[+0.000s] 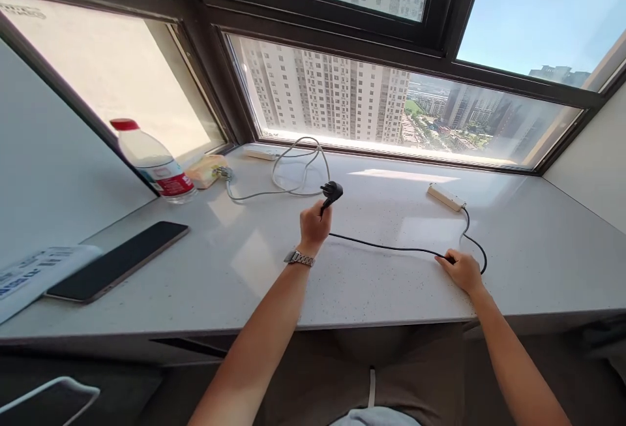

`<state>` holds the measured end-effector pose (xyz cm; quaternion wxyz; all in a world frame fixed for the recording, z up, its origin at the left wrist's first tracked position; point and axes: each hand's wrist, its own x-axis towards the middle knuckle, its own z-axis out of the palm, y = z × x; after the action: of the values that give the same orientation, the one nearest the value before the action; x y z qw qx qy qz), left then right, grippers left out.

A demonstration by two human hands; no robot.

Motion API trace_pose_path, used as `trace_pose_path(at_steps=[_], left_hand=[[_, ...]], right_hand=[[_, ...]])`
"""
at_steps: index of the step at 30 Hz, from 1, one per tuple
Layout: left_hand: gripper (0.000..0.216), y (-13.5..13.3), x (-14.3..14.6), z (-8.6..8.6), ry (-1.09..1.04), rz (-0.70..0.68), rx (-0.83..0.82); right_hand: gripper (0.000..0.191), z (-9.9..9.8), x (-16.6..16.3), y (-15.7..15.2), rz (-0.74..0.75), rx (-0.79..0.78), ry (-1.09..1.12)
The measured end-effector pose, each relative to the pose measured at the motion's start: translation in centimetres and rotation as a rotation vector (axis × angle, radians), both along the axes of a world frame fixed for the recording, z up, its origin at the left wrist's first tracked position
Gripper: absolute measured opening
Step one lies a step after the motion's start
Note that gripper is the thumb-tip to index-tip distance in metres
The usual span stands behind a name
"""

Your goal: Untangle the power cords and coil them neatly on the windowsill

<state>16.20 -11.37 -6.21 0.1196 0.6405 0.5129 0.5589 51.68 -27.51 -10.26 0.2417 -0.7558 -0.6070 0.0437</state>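
- Left hand [315, 225] grips the black plug [333, 192] by its tail, fingers closed, above the counter [372, 289].
- Right hand [463, 272] pinches the black cord [386, 245] between fingers.
- Light tension should avoid kinks.

Head view: close above countertop [381, 289], facing forward and down, window [332, 96] beyond.

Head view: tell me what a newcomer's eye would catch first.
Probably the angled black plug with metal prongs, raised near the centre in the grip of the left hand. Then the clear plastic bottle with a red cap, at the left, and the tall pale buildings beyond the dark-framed window.
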Motion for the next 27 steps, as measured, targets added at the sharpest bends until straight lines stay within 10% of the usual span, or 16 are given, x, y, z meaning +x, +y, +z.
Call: trace_pose_path(at_steps=[27], left_hand=[[0.047, -2.5, 4.9, -3.3, 0.372, -0.46, -0.079]], right_hand=[[0.045, -1.1, -3.0, 0.5, 0.234, 0.208, 0.444]])
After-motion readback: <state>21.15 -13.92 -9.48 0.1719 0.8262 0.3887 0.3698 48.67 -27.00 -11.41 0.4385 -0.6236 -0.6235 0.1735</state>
